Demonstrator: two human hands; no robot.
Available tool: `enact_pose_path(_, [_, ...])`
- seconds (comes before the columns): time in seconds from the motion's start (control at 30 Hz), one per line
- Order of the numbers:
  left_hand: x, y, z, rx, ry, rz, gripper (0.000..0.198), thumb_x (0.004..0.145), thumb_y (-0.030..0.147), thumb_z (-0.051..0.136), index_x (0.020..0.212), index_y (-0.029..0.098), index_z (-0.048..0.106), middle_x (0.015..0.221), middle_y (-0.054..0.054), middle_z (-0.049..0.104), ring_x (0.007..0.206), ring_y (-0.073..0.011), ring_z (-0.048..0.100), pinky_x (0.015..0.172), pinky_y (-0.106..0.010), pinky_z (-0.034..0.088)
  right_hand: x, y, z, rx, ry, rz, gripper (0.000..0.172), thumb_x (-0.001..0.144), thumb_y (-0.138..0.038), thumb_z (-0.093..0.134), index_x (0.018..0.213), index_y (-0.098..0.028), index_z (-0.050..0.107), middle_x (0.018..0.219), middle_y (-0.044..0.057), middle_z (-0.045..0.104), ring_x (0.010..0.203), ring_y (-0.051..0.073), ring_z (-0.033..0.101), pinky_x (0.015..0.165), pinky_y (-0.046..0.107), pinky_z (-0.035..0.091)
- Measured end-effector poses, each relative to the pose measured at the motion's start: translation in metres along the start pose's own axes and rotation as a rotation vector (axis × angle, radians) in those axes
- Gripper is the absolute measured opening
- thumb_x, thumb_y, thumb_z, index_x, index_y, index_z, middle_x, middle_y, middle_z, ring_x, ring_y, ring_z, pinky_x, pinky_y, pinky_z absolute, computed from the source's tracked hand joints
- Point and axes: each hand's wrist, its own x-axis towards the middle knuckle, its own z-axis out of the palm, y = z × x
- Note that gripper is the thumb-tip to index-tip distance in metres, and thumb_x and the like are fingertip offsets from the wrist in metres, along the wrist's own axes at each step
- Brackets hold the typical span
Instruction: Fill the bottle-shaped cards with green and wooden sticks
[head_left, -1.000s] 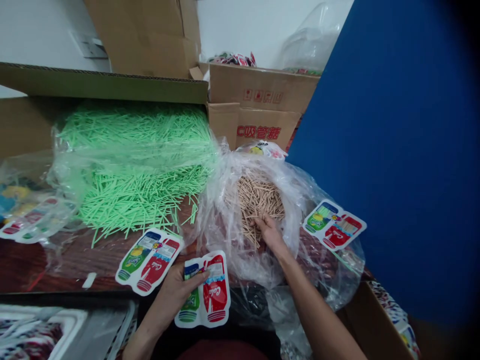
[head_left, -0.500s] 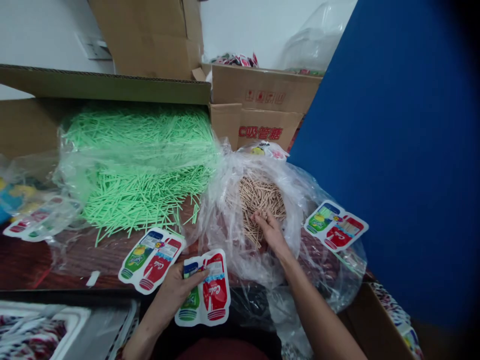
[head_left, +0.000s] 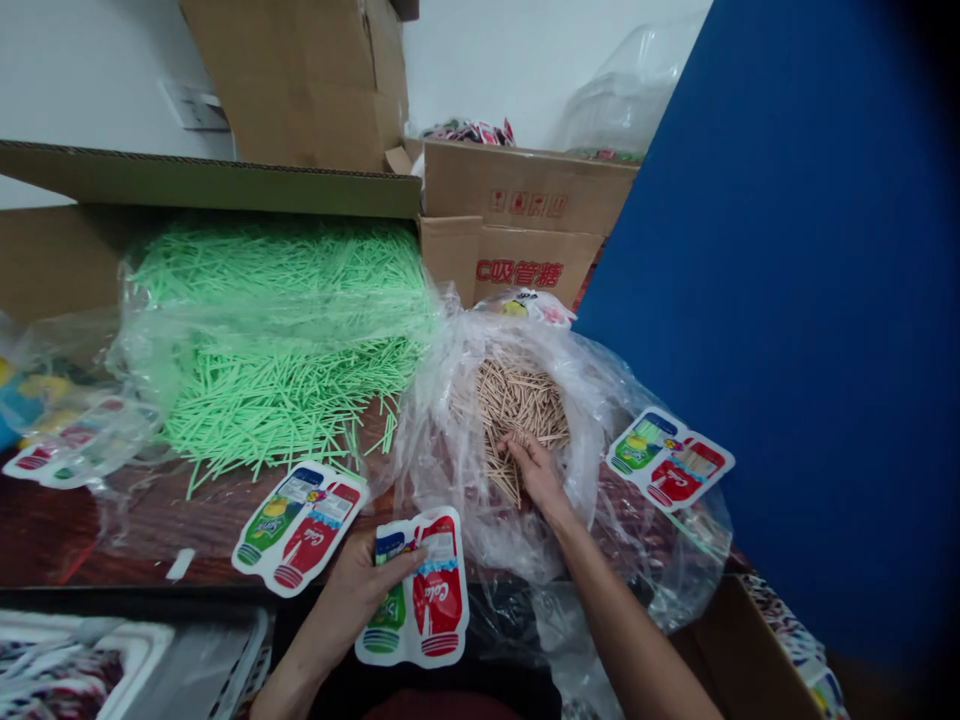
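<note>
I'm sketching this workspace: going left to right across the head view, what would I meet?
Far-left packet, white scrap, loose packet, held packet in the left hand, brown sticks, right-side packet.

The person's bare left hand and bare right hand have slim fingers, and each joins a slender, uncovered forearm that widens away from the wrist. At the bottom centre shows a rounded patch of plain dark red clothing, its garment type impossible to tell, bordered by a black, featureless area that could be either dark cloth or shadow.
</note>
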Motion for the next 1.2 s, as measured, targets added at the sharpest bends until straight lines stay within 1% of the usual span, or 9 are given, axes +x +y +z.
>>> enact_pose_path(0.2, [-0.001,-0.002,-0.001,-0.017,-0.003,0.022,0.029,0.071,0.036,0.076,0.088,0.013,0.072,0.081,-0.007,0.076,0.066,-0.0211,0.068,0.064,-0.027,0.053,0.01,0.004,-0.004,0.108,0.1,0.106,0.031,0.078,-0.048,0.06,0.091,-0.02,0.064,0.08,0.003,0.072,0.08,0.023,0.064,0.081,0.039,0.048])
enact_pose_path(0.3, [-0.001,0.002,0.0,-0.026,-0.035,0.018,0.026,0.073,0.034,0.074,0.089,0.014,0.071,0.077,-0.005,0.076,0.065,-0.0192,0.068,0.063,-0.026,0.053,0.023,-0.007,-0.01,0.342,0.147,0.168,0.031,0.075,-0.048,0.063,0.09,-0.021,0.06,0.078,0.003,0.072,0.072,0.023,0.067,0.075,0.041,0.053])
enact_pose_path(0.4, [0.001,0.009,0.005,-0.014,-0.049,0.014,0.023,0.073,0.034,0.075,0.084,0.014,0.07,0.077,-0.005,0.075,0.065,-0.019,0.068,0.063,-0.026,0.052,0.031,-0.022,-0.014,0.652,0.145,0.242,0.025,0.069,-0.041,0.072,0.081,-0.022,0.06,0.08,0.003,0.073,0.078,0.024,0.069,0.081,0.044,0.054])
enact_pose_path(0.53, [0.006,0.017,0.015,-0.032,-0.065,-0.023,0.022,0.068,0.032,0.077,0.079,0.013,0.07,0.074,-0.005,0.075,0.065,-0.0195,0.068,0.061,-0.025,0.052,0.025,-0.037,-0.009,0.815,0.121,0.235,0.02,0.07,-0.034,0.074,0.081,-0.023,0.061,0.083,0.002,0.073,0.088,0.023,0.069,0.088,0.046,0.053])
enact_pose_path(0.67, [0.013,0.025,0.024,-0.055,-0.128,0.015,0.022,0.068,0.029,0.077,0.082,0.014,0.07,0.078,-0.005,0.075,0.068,-0.02,0.068,0.064,-0.026,0.052,0.004,-0.057,0.01,0.854,0.107,0.204,0.017,0.075,-0.035,0.071,0.084,-0.024,0.062,0.082,0.001,0.072,0.09,0.022,0.069,0.091,0.045,0.052])
enact_pose_path(0.8, [0.018,0.03,0.03,-0.032,-0.194,0.035,0.017,0.068,0.028,0.076,0.077,0.014,0.071,0.075,-0.003,0.075,0.066,-0.0182,0.066,0.062,-0.025,0.051,-0.023,-0.084,0.034,0.88,0.038,0.187,0.015,0.079,-0.036,0.066,0.088,-0.025,0.06,0.082,0.0,0.071,0.089,0.02,0.069,0.095,0.042,0.049])
enact_pose_path(0.9, [0.018,0.032,0.032,-0.035,-0.214,0.046,0.019,0.068,0.028,0.076,0.079,0.013,0.071,0.076,-0.004,0.074,0.065,-0.0184,0.066,0.062,-0.025,0.05,-0.038,-0.097,0.045,0.826,0.017,0.205,0.016,0.081,-0.037,0.063,0.091,-0.027,0.057,0.081,-0.002,0.071,0.086,0.02,0.069,0.089,0.041,0.051])
enact_pose_path(1.07, [0.016,0.033,0.03,-0.06,-0.205,0.109,0.023,0.067,0.028,0.077,0.084,0.013,0.072,0.08,-0.005,0.074,0.071,-0.0201,0.066,0.068,-0.026,0.05,-0.05,-0.1,0.052,0.776,-0.013,0.231,0.018,0.083,-0.039,0.06,0.095,-0.027,0.054,0.081,-0.001,0.072,0.087,0.02,0.069,0.079,0.035,0.053])
enact_pose_path(1.2, [0.016,0.033,0.029,-0.079,-0.2,0.1,0.025,0.068,0.027,0.077,0.087,0.013,0.072,0.083,-0.005,0.075,0.073,-0.0205,0.067,0.069,-0.027,0.05,-0.055,-0.094,0.049,0.765,-0.024,0.28,0.02,0.082,-0.038,0.062,0.095,-0.025,0.054,0.077,0.0,0.072,0.076,0.02,0.069,0.069,0.031,0.053])
